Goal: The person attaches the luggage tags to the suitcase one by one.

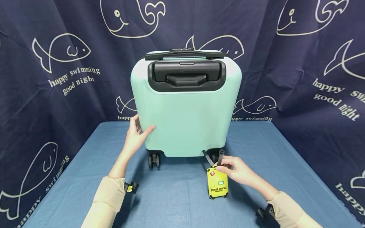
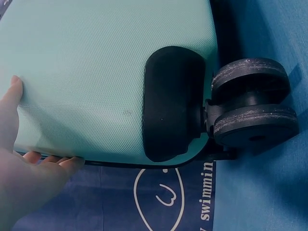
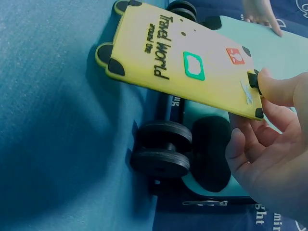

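Note:
A mint-green suitcase point(image 1: 185, 123) stands upright on its wheels, its black handle recess facing me. My left hand point(image 1: 134, 135) holds its left side, thumb on the broad face and fingers round the edge, as the left wrist view also shows. Low at the right, my right hand point(image 1: 237, 170) pinches a yellow luggage tag point(image 1: 218, 185) at its strap end. The tag hangs in front of the suitcase's lower right corner, with "Travel World" printed on it. Its dark strap point(image 1: 208, 158) stands up loose in two pieces, one with a buckle point(image 1: 221, 152).
Blue cloth covers the table point(image 1: 176, 196) under the suitcase. Navy curtains point(image 1: 256, 79) with white fish drawings hang behind and at both sides. Black caster wheels point(image 2: 255, 101) carry the suitcase. Each sleeve has a black wrist device point(image 1: 131, 187).

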Tool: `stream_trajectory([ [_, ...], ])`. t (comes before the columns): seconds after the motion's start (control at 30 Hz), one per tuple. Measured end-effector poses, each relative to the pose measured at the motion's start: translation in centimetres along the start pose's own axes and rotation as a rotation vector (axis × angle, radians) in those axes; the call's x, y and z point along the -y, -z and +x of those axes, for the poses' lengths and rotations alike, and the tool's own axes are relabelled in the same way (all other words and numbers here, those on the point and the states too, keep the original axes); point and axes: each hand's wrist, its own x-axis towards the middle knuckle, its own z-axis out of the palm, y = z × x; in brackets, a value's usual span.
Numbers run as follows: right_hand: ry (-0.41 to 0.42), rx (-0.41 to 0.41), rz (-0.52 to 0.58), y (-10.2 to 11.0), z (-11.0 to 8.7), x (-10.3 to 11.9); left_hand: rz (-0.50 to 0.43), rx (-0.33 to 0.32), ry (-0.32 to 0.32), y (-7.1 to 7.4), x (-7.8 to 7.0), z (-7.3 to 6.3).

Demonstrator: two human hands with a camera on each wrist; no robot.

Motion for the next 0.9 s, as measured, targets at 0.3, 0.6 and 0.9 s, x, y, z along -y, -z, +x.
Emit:
stream_trajectory([
  [0.3,0.054,-0.088,-0.051,1.2,0.1,0.6,-0.002,-0.002,-0.003,0.1,0.1,0.1],
  [0.6,0.051,-0.121,-0.040,3.4,-0.1,2.0,0.018,0.010,-0.007,0.1,0.3,0.1],
  [0.9,0.121,-0.201,-0.042,5.4,0.0,3.3,0.019,-0.012,-0.026,0.3,3.4,1.1],
])
